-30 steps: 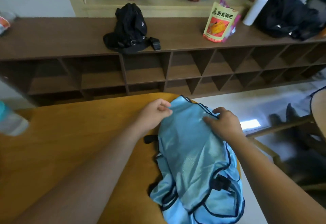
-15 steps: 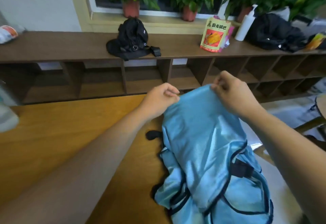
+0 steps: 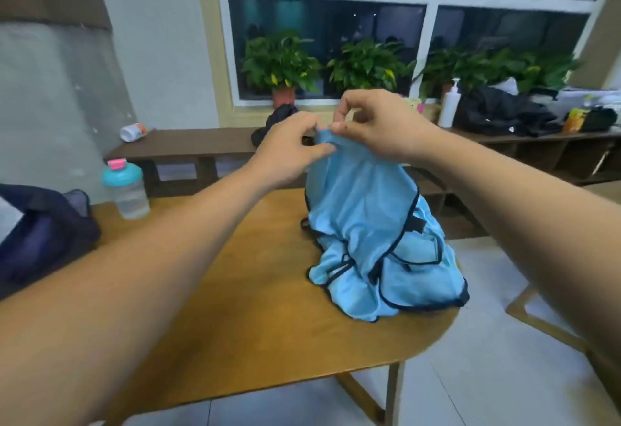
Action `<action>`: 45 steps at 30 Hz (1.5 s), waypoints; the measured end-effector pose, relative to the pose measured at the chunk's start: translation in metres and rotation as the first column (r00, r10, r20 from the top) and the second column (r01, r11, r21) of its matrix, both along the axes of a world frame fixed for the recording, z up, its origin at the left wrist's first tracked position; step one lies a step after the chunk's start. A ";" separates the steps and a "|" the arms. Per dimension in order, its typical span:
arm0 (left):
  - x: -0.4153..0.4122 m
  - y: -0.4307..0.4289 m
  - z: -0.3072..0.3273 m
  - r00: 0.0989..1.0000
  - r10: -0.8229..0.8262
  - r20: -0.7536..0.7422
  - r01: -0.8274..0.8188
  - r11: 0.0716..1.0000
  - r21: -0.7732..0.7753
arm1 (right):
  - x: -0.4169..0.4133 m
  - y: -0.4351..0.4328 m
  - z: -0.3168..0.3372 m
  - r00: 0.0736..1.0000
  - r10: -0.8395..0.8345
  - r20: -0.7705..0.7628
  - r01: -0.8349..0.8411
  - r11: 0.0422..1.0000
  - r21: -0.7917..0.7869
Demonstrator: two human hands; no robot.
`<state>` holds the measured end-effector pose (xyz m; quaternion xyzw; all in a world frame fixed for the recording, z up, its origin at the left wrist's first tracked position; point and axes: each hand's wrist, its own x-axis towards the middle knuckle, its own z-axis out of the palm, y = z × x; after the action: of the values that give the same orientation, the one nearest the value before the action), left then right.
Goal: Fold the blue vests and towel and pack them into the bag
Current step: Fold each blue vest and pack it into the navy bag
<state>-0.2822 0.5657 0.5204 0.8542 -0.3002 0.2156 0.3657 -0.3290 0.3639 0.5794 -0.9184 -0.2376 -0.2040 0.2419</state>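
- Blue vests (image 3: pixel 376 244) sat crumpled on the table (image 3: pixel 242 318), near its right edge, one vest's top held up above the tabletop.
- Left grip (image 3: pixel 290 148) pinched that raised top edge between thumb and fingers; right grip (image 3: pixel 379 126) pinched the same edge, the two nearly touching.
- Pinching high over the table likely let the vest hang free, so it could be separated and spread for folding.
- Dark bag (image 3: pixel 43 234) lay at the table's left end, a bottle (image 3: pixel 126 190) at its far left side; no towel could be made out.
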 end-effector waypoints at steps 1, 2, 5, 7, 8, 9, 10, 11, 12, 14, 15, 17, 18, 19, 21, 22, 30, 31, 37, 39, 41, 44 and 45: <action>-0.014 0.007 0.010 0.999 0.028 0.025 -0.029 0.998 0.052 | -0.015 -0.001 0.005 1.000 -0.012 0.019 0.013 1.000 -0.009; -0.026 0.013 0.020 0.997 0.047 0.057 -0.055 0.988 0.142 | -0.029 -0.002 0.011 0.999 -0.024 0.031 0.025 0.999 -0.025; -0.060 0.031 0.049 0.986 0.072 0.153 -0.131 0.900 0.415 | -0.066 -0.006 0.034 0.996 -0.065 0.066 0.078 0.973 -0.217; -0.079 0.040 0.059 0.973 0.128 0.192 -0.209 0.842 0.498 | -0.085 -0.009 0.050 0.991 -0.088 0.099 0.117 0.934 -0.337; -0.088 0.044 0.062 0.963 0.154 0.219 -0.248 0.821 0.514 | -0.093 -0.012 0.058 0.990 -0.094 0.107 0.128 0.922 -0.366; -0.095 0.048 0.064 0.955 0.181 0.235 -0.280 0.808 0.518 | -0.099 -0.015 0.065 0.988 -0.097 0.117 0.135 0.914 -0.384; -0.102 0.054 0.067 0.950 0.206 0.236 -0.303 0.800 0.518 | -0.105 -0.018 0.071 0.985 -0.107 0.133 0.151 0.907 -0.393; -0.109 0.060 0.071 0.946 0.226 0.234 -0.318 0.792 0.522 | -0.111 -0.020 0.076 0.980 -0.119 0.159 0.174 0.902 -0.396; -0.116 0.067 0.075 0.941 0.243 0.235 -0.334 0.782 0.527 | -0.115 -0.023 0.081 0.973 -0.134 0.188 0.200 0.899 -0.391; -0.131 0.081 0.084 0.931 0.279 0.237 -0.365 0.759 0.539 | -0.124 -0.029 0.089 0.957 -0.169 0.237 0.248 0.900 -0.360; -0.138 0.089 0.088 0.923 0.302 0.237 -0.383 0.750 0.539 | -0.129 -0.032 0.093 0.950 -0.185 0.252 0.265 0.903 -0.338; -0.152 0.100 0.096 0.914 0.344 0.214 -0.405 0.765 0.501 | -0.139 -0.038 0.100 0.939 -0.196 0.282 0.278 0.916 -0.290; -0.158 0.105 0.100 0.915 0.360 0.180 -0.402 0.804 0.438 | -0.143 -0.041 0.103 0.936 -0.192 0.297 0.275 0.923 -0.269; -0.164 0.109 0.104 0.917 0.373 0.144 -0.400 0.850 0.343 | -0.149 -0.043 0.106 0.933 -0.189 0.305 0.271 0.928 -0.255; -0.177 0.111 0.111 0.919 0.383 0.094 -0.393 0.908 0.145 | -0.160 -0.043 0.109 0.930 -0.190 0.314 0.272 0.931 -0.245; -0.185 0.110 0.114 0.922 0.381 0.070 -0.386 0.920 0.070 | -0.164 -0.043 0.110 0.925 -0.193 0.326 0.280 0.928 -0.245; -0.227 0.114 0.146 0.933 0.360 0.006 -0.347 0.902 -0.257 | -0.194 -0.040 0.130 0.924 -0.183 0.336 0.266 0.939 -0.219; -0.232 0.117 0.150 0.931 0.365 0.029 -0.347 0.905 -0.245 | -0.196 -0.040 0.132 0.925 -0.182 0.333 0.261 0.942 -0.210; -0.268 0.118 0.174 0.926 0.372 0.066 -0.348 0.908 -0.234 | -0.199 -0.039 0.133 0.941 -0.189 0.282 0.256 0.940 -0.224; -0.283 0.112 0.182 0.942 0.332 0.045 -0.314 0.922 -0.225 | -0.205 -0.036 0.130 0.961 -0.178 0.211 0.228 0.943 -0.242; -0.297 0.103 0.190 0.957 0.287 0.034 -0.273 0.936 -0.220 | -0.214 -0.035 0.128 0.974 -0.162 0.161 0.196 0.953 -0.229; -0.314 0.094 0.199 0.967 0.253 0.037 -0.236 0.940 -0.246 | -0.232 -0.035 0.128 0.978 -0.149 0.147 0.171 0.974 -0.149; -0.318 0.093 0.201 0.969 0.247 0.032 -0.230 0.938 -0.258 | -0.239 -0.034 0.128 0.976 -0.157 0.150 0.176 0.977 -0.123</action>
<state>-0.6002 0.6582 0.7213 0.8235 -0.1762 0.3219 0.4327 -0.5679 0.3299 0.7076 -0.9328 -0.1893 -0.2707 0.1439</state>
